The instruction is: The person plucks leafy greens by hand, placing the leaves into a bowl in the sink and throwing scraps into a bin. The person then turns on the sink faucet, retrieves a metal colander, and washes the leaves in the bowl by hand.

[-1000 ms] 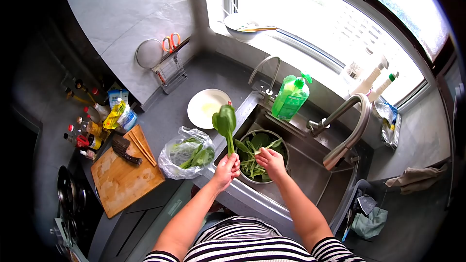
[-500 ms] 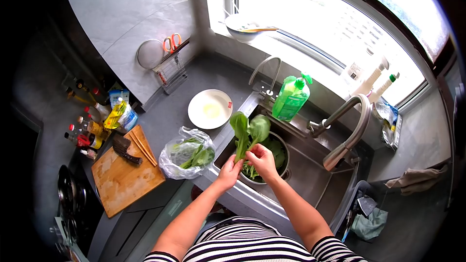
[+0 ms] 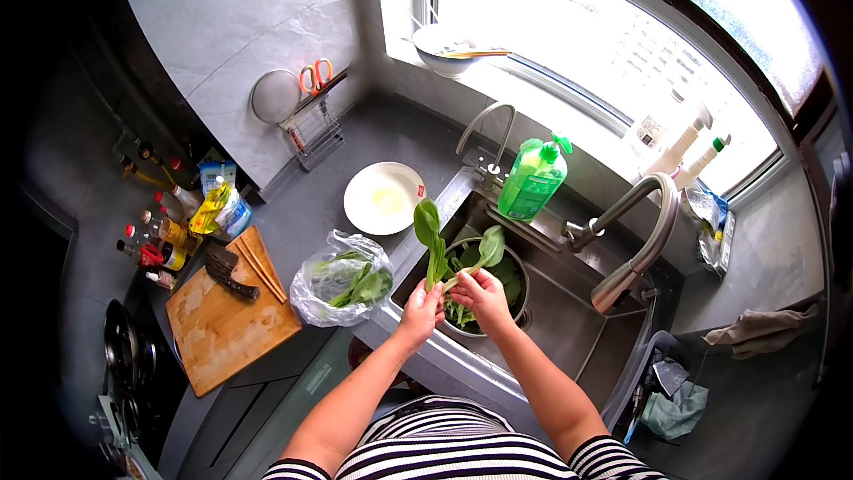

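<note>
Pinched in my left hand (image 3: 421,311) is an upright bunch of leafy greens (image 3: 433,244), its leaf pointing toward the window. My right hand (image 3: 482,300) grips a single bok choy leaf (image 3: 490,247) by its pale stalk, tilted away to the right. Both hands are close together above the near-left part of the sink. Below them a metal pot (image 3: 525,295) holds more green leaves (image 3: 503,277) and cut stalks. Just left of the sink lies a clear plastic bag (image 3: 306,295) with greens (image 3: 362,287) inside.
A white plate (image 3: 362,204) sits behind the bag. Farther left are a cutting board (image 3: 213,347) with a cleaver (image 3: 229,276) and chopsticks (image 3: 259,271). A green soap bottle (image 3: 531,187) and a curved faucet (image 3: 653,222) stand behind the sink (image 3: 569,329).
The leaf in my right hand has separated from the bunch and swung to the right. My left hand's greens have shifted slightly left, widening the gap between them.
</note>
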Motion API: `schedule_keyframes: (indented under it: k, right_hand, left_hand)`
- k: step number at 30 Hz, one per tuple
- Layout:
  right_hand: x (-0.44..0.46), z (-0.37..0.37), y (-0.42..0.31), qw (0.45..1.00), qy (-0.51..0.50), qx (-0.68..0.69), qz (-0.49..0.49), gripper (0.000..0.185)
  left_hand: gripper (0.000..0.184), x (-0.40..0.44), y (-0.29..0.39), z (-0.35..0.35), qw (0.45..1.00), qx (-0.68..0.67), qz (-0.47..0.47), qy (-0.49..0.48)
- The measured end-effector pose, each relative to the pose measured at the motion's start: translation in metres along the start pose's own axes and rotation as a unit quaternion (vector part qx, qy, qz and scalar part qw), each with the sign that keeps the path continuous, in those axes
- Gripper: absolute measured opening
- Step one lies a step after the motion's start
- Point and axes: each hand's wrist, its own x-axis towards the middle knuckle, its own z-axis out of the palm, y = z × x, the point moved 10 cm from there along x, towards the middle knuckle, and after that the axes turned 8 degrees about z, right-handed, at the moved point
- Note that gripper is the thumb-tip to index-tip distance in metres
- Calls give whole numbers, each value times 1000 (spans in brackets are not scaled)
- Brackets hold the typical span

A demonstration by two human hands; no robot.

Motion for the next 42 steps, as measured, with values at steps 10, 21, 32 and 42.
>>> schedule_keyframes:
  k: [10,21,32,42]
  right_hand:
    - [7,-69,22,963,112,-199,141,27]
    - [-15,17,-48,932,79,-321,-149,21]
    - [-20,15,-48,924,57,-301,-231,10]
    - [-23,-33,-48,892,173,-402,-107,24]
  left_hand:
    - [12,2,16,19,998,-3,-23,-62]
    - [24,11,3,3,971,203,93,-83]
    - [18,20,-17,-30,933,351,72,-30]
    - [21,14,-18,-29,996,37,-79,-3]
